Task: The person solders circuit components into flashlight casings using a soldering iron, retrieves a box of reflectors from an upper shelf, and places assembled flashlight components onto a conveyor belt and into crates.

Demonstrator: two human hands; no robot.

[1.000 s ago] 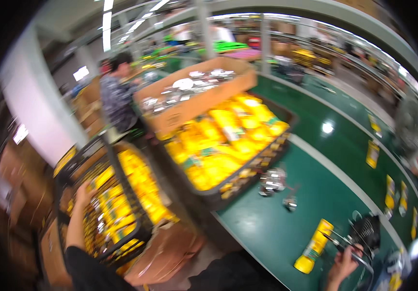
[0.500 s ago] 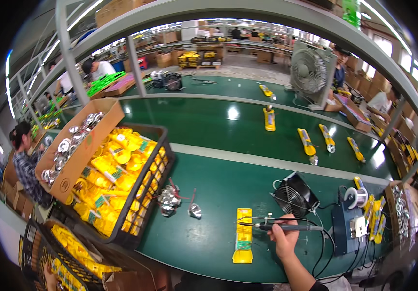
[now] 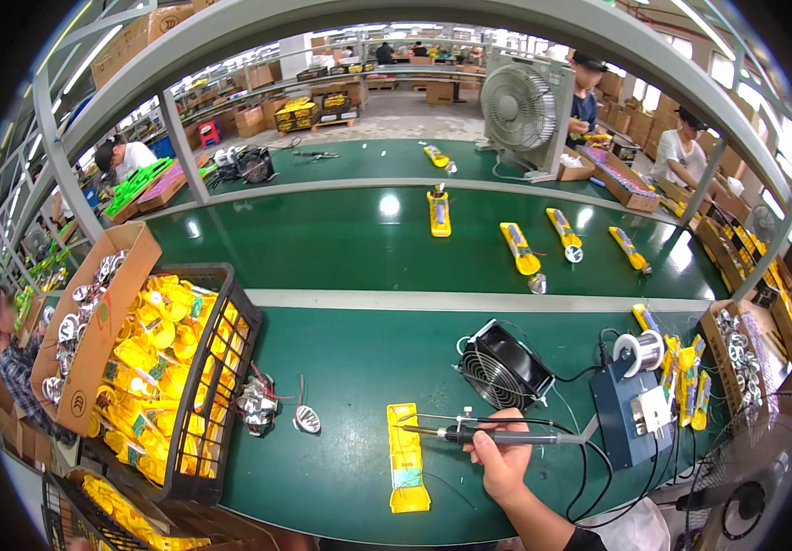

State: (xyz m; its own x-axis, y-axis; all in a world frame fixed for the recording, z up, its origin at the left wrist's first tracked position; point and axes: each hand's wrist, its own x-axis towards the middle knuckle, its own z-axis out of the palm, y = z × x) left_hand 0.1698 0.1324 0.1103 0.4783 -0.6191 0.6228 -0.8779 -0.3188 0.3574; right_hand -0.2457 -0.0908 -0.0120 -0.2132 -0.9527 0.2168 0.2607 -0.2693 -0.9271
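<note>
My right hand (image 3: 504, 461) is wrapped round a soldering iron (image 3: 478, 435) with a thin metal tube along it and dark cables trailing right. Its tip reaches over the upper part of a yellow plastic housing (image 3: 403, 459), which lies on the green bench; I cannot tell if they touch. A green and white piece and thin wires show near the housing's lower end. Left of it lie a silver reflector cup (image 3: 307, 419) with a red wire and a cluster of reflectors (image 3: 257, 405). My left hand cannot be made out.
A black crate (image 3: 196, 386) of yellow housings and a carton (image 3: 93, 354) of reflectors stand left. A small black fan (image 3: 503, 365), a blue soldering unit (image 3: 630, 413) and a solder spool (image 3: 640, 351) stand right. Yellow lamp assemblies (image 3: 519, 248) lie on the green belt beyond.
The view has swung right, so the bench things appear further left. The hand seen at the lower-left crate has dropped out of sight. My right hand still holds the iron over the housing.
</note>
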